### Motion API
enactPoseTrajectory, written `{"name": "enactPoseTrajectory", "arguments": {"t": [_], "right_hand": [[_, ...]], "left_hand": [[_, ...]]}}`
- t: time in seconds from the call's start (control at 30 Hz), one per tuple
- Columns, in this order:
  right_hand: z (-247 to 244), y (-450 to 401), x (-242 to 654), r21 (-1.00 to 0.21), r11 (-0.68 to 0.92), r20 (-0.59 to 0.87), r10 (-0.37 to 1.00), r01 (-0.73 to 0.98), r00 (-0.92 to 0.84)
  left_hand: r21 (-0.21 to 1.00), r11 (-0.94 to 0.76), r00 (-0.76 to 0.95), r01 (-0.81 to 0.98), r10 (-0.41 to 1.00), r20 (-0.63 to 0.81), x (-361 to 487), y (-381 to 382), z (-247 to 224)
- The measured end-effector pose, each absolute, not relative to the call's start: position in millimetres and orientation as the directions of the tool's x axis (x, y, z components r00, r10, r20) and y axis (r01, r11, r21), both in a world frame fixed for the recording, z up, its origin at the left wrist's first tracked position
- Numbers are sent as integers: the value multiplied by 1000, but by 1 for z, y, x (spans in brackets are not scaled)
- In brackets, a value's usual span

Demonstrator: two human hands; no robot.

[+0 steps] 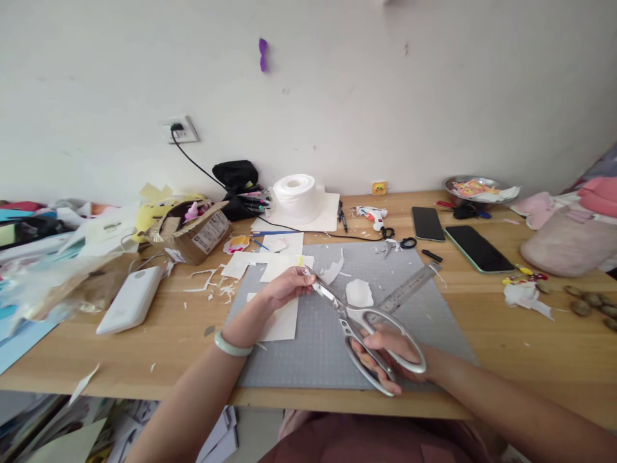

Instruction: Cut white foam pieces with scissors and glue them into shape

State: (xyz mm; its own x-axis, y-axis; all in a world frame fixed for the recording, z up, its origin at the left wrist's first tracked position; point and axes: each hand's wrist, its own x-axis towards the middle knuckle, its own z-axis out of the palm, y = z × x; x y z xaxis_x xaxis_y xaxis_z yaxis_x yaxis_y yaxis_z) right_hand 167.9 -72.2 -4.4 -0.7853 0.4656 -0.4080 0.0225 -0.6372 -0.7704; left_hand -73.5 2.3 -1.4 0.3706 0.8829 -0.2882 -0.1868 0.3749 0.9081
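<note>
In my right hand (380,354) is a large pair of silver scissors (328,296), my fingers through its loop handles, the blades pointing up and left. My left hand (292,286) is closed in a pinch right at the blade tips. Whatever lies between those fingertips is too small to make out. Below both hands is a grey cutting mat (308,360). White paper sheets (284,321) lie under and beside my left hand. A rounded white paper cutout (359,293) and a metal ruler (409,289) rest on the mat near the scissors.
A white roll (294,196) stands at the back by the wall. To the left are a cardboard box (193,235) and a white power bank (131,299). Two phones (428,223), a glue gun (375,215), small black-handled scissors (407,243) and a metal bowl (450,186) lie right.
</note>
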Motion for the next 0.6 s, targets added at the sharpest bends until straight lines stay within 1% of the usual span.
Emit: {"name": "enactPoseTrajectory", "arguments": {"t": [0.23,0.43,0.5,0.6], "right_hand": [[-7,-71,169,-747,-664,-428,454,24,-781],[-10,-71,170,-827,-560,-376,486,49,-789],[-15,-69,170,-807,-590,-349,453,17,-820],[-23,-65,171,-709,-702,-275,353,-59,-894]], "left_hand": [[908,381,367,-174,881,-299,-71,1,3],[920,366,392,-138,874,-289,-72,3,2],[914,375,394,-154,871,-291,-73,3,2],[899,398,388,-181,869,-306,-72,3,1]]}}
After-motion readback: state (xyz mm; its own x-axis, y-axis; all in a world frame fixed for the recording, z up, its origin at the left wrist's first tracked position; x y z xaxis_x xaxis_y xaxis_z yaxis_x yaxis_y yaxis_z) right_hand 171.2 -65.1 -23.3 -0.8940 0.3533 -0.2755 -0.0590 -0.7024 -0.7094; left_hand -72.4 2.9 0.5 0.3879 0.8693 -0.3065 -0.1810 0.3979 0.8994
